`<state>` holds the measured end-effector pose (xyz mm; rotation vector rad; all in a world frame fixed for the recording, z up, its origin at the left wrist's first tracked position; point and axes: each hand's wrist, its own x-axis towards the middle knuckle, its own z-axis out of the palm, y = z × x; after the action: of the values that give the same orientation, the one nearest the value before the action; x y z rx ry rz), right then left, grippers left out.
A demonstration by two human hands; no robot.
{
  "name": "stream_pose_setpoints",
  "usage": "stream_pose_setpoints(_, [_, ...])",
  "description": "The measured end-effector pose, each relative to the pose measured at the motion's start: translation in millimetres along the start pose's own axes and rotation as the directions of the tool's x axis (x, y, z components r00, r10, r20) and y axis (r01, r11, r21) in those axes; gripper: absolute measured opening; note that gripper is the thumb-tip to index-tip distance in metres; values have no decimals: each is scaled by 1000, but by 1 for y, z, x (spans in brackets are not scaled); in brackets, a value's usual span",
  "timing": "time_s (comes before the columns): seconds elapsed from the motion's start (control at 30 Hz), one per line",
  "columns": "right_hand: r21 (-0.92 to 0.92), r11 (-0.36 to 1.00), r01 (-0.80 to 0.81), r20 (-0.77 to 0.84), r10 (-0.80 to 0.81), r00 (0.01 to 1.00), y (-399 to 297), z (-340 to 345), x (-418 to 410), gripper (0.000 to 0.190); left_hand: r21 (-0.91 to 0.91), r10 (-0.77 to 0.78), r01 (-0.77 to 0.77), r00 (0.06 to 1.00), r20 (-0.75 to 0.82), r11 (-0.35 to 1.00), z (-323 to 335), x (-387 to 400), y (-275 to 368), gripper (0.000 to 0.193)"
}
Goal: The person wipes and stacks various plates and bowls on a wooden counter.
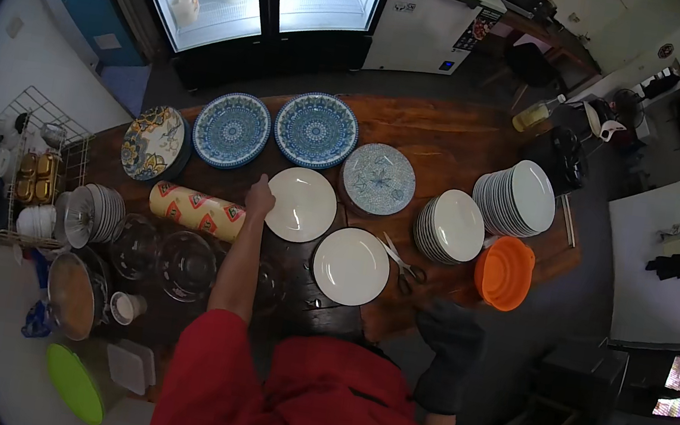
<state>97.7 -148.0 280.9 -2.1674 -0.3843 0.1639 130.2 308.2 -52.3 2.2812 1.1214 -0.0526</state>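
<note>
My left hand point(260, 197) is at the left rim of a round white plate point(302, 205), its fingers curled at the edge. A second white plate point(350, 266) lies nearer to me, with black-handled scissors point(403, 266) at its right. My right hand point(446, 358) is low at the right, off the table edge, covered by dark grey cloth or a mitt that hides the fingers. Beyond the first plate are two blue patterned plates point(231, 131), point(316, 130) and a pale blue floral plate stack point(378, 179). A patterned paper roll point(197, 210) lies left of my left hand.
White plate stacks point(450, 226), point(515, 197) and an orange bowl point(504, 273) stand right on the wooden table point(443, 129). Left are a yellow-patterned plate stack point(154, 144), glass bowls point(187, 266), stacked bowls point(95, 216), a pot point(74, 296) and a wire rack point(29, 103).
</note>
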Motion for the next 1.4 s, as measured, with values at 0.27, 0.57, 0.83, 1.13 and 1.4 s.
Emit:
stream_pose_setpoints(0.27, [-6, 1000, 10, 12, -10, 1000, 1, 6, 6, 36, -160, 107, -98, 993, 50, 982, -5, 6, -9, 34])
stream_pose_setpoints(0.57, [1, 998, 62, 42, -62, 997, 1, 11, 16, 36, -303, 252, -219, 965, 73, 928, -40, -19, 4, 28])
stream_pose_setpoints(0.83, [-31, 994, 101, 82, -98, 992, 1, 15, 21, 36, -386, 250, -247, 967, -43, 889, -96, -101, 31, 28])
stream_pose_setpoints(1.13, [-201, 886, 418, 297, -352, 888, 11, 34, 49, 36, -688, 200, -232, 971, -127, 688, -147, -215, 49, 31])
stream_pose_setpoints(1.4, [289, 920, 264, 217, -331, 918, 49, 110, 19, 52, -848, 340, -286, 931, -135, 445, -116, -289, 119, 38])
